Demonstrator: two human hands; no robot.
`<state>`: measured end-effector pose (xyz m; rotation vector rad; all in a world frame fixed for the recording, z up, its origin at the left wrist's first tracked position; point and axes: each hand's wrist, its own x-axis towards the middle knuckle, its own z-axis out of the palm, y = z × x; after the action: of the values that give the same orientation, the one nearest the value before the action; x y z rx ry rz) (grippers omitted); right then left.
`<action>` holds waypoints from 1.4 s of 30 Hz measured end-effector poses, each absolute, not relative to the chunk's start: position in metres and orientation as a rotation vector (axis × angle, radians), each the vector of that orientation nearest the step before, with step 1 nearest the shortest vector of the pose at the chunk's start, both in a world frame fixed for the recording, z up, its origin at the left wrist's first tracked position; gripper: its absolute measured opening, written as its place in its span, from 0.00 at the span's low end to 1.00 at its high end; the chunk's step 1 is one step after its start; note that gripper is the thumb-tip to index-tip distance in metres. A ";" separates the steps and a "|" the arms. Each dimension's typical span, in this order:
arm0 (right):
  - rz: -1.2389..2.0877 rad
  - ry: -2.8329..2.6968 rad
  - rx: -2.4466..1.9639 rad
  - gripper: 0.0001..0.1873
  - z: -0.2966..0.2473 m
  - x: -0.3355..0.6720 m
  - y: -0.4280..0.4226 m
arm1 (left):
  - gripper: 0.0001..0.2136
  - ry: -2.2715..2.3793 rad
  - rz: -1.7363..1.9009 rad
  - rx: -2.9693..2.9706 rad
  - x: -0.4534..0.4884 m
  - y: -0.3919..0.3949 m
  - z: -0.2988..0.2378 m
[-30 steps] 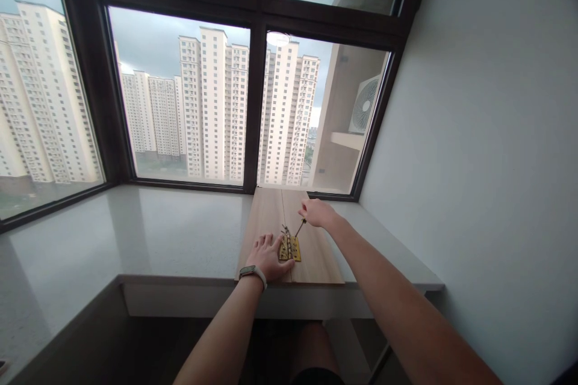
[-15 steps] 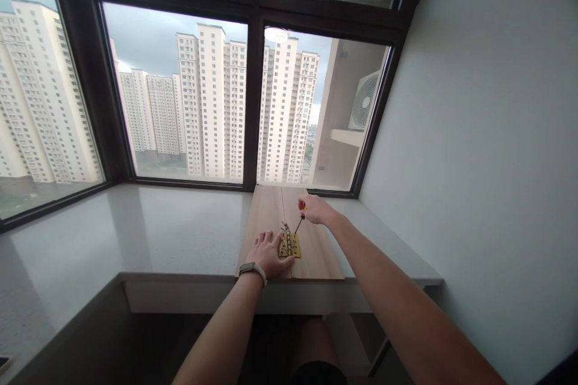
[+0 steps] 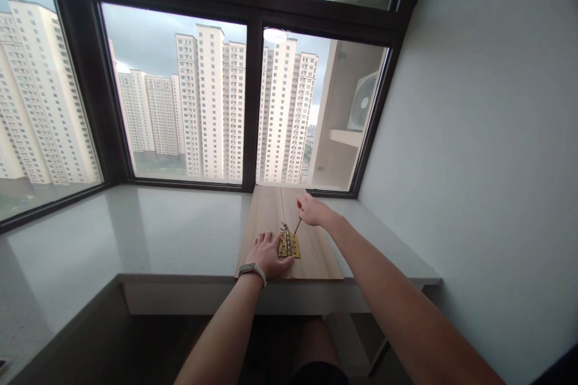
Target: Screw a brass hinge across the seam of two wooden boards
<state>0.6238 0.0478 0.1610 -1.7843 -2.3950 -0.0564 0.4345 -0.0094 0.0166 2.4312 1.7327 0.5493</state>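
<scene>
A brass-coloured hinge (image 3: 295, 246) lies unfolded across the seam between two pale wooden boards (image 3: 318, 255). My left hand (image 3: 267, 257) rests flat, fingers spread, on the left board, with thumb and forefinger against the hinge's edges. Small screws (image 3: 284, 228) are gathered on and above the left leaf; their number is hard to make out. My right hand (image 3: 311, 210) is closed around the handle of a screwdriver (image 3: 297, 225), which slants down to the upper part of the right leaf. Its handle is hidden by my fingers, and the exact tip contact is too small to tell.
The boards lie on a grey-white windowsill counter (image 3: 180, 234), reaching from its front edge to the dark window frame (image 3: 255, 102). A white wall (image 3: 487, 132) borders the counter on the right. A dark object sits at the lower left edge.
My right hand has turned a little around the screwdriver, and the red and yellow handle that showed before is now covered. My left hand and the hinge stay in place.
</scene>
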 end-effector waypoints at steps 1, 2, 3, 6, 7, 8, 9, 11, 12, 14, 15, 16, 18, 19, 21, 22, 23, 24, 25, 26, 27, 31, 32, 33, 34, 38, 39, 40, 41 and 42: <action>-0.011 -2.401 -1.776 0.07 0.162 0.624 0.048 | 0.42 1.732 0.557 2.431 0.435 -0.009 0.016; 0.028 -2.406 -1.768 0.07 0.162 0.623 0.048 | 0.42 1.730 0.565 2.430 0.435 -0.009 0.016; 0.054 -2.410 -1.762 0.09 0.163 0.623 0.048 | 0.42 1.729 0.573 2.430 0.435 -0.009 0.016; 0.064 -2.421 -1.748 0.11 0.164 0.622 0.047 | 0.42 1.722 0.590 2.440 0.435 -0.010 0.015; 0.058 -2.424 -1.746 0.11 0.165 0.621 0.047 | 0.42 1.720 0.595 2.445 0.435 -0.010 0.014; 0.049 -2.424 -1.745 0.10 0.165 0.621 0.047 | 0.41 1.719 0.600 2.450 0.434 -0.010 0.014; 0.036 -2.422 -1.746 0.10 0.165 0.621 0.047 | 0.41 1.716 0.605 2.456 0.434 -0.010 0.014; 0.009 -2.414 -1.749 0.09 0.165 0.621 0.047 | 0.41 1.714 0.610 2.461 0.434 -0.010 0.014; -0.005 -2.409 -1.753 0.07 0.164 0.621 0.047 | 0.41 1.712 0.612 2.461 0.434 -0.010 0.013; -0.040 -2.401 -1.772 0.03 0.163 0.622 0.046 | 0.41 1.706 0.621 2.460 0.434 -0.010 0.013; -0.065 -2.399 -1.783 0.02 0.162 0.622 0.046 | 0.41 1.704 0.627 2.459 0.434 -0.009 0.013; -0.094 -2.400 -1.793 0.05 0.161 0.623 0.046 | 0.41 1.701 0.631 2.458 0.434 -0.009 0.013; -0.150 -2.405 -1.803 0.11 0.159 0.624 0.046 | 0.40 1.696 0.633 2.457 0.434 -0.009 0.013; -0.166 -2.407 -1.802 0.12 0.159 0.624 0.047 | 0.40 1.696 0.633 2.457 0.434 -0.009 0.013; -0.161 -2.415 -1.788 0.11 0.157 0.625 0.048 | 0.40 1.695 0.641 2.459 0.434 -0.009 0.013; -0.142 -2.419 -1.773 0.10 0.157 0.626 0.048 | 0.40 1.694 0.646 2.459 0.434 -0.010 0.013; -0.115 -2.423 -1.754 0.07 0.157 0.626 0.048 | 0.40 1.693 0.649 2.459 0.434 -0.010 0.014; -0.082 -2.428 -1.733 0.05 0.157 0.626 0.048 | 0.40 1.690 0.646 2.457 0.434 -0.010 0.014; -0.048 -2.432 -1.710 0.04 0.157 0.625 0.048 | 0.40 1.687 0.640 2.454 0.433 -0.010 0.015; -0.018 -2.434 -1.690 0.03 0.158 0.624 0.048 | 0.40 1.686 0.633 2.450 0.433 -0.011 0.015; 0.003 -2.434 -1.677 0.03 0.158 0.623 0.047 | 0.40 1.687 0.628 2.445 0.433 -0.011 0.016; -0.005 -2.426 -1.692 0.02 0.162 0.618 0.041 | 0.40 1.705 0.621 2.436 0.434 -0.012 0.018; -0.014 -2.418 -1.714 0.01 0.162 0.617 0.040 | 0.39 1.711 0.618 2.435 0.434 -0.013 0.019; -0.021 -2.410 -1.738 0.01 0.163 0.616 0.039 | 0.39 1.715 0.614 2.433 0.434 -0.013 0.019; -0.029 -2.401 -1.759 0.03 0.163 0.615 0.039 | 0.39 1.718 0.612 2.431 0.434 -0.014 0.019; -0.112 -2.363 -1.801 0.06 0.161 0.615 0.039 | 0.39 1.707 0.613 2.435 0.434 -0.015 0.021; -0.135 -2.356 -1.804 0.07 0.161 0.615 0.039 | 0.39 1.703 0.613 2.436 0.434 -0.015 0.021; -0.151 -2.351 -1.807 0.07 0.160 0.615 0.039 | 0.39 1.702 0.609 2.433 0.434 -0.015 0.022; -0.155 -2.348 -1.811 0.08 0.160 0.615 0.039 | 0.39 1.702 0.601 2.428 0.434 -0.016 0.022; -0.142 -2.349 -1.814 0.08 0.159 0.616 0.039 | 0.39 1.704 0.591 2.422 0.434 -0.016 0.023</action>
<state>0.6156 0.0394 0.1592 -1.8145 -2.3490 -0.1419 0.4343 -0.0160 0.0229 2.4216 1.7044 0.5908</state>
